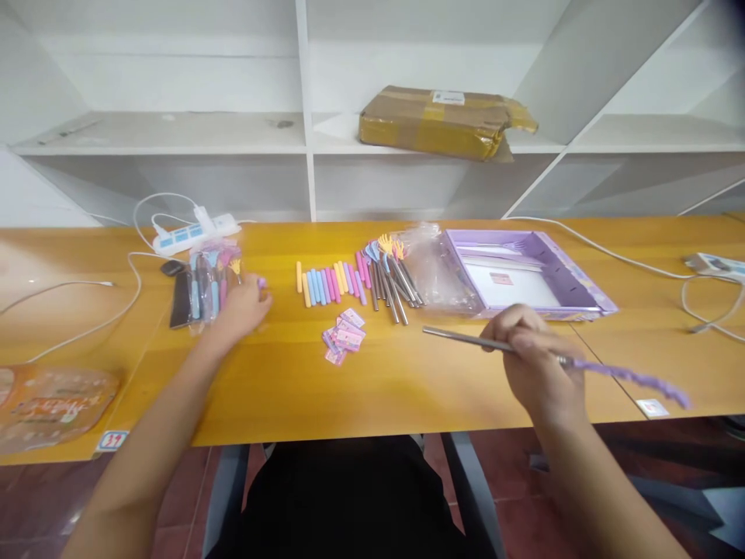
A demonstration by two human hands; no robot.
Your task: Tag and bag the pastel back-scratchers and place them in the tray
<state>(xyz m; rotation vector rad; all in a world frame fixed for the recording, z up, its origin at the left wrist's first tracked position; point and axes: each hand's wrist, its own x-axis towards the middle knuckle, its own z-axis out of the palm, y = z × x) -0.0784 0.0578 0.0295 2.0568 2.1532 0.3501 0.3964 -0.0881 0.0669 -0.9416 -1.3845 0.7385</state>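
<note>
My right hand (532, 361) is closed around a metal rod (459, 338) with a long purple end (634, 377), raised over the table's front right. At the left, my left hand (241, 307) is closed, with a small purple piece (261, 282) showing at its fingertips; most of that piece is hidden. Beside this hand lie plastic-wrapped sticks (203, 283) and a yellow hand-shaped tip (235, 266). Between my hands are a row of coloured tubes (329, 286), a pile of metal rods with hand-shaped tips (393, 276) and small pink printed cards (346, 336).
An open purple box (582, 299) stands at the right beside crumpled clear plastic (445, 279). A white power strip (195, 235) with cables is at the back left. An orange package (58, 407) lies front left. A taped cardboard box (431, 124) rests on the shelf.
</note>
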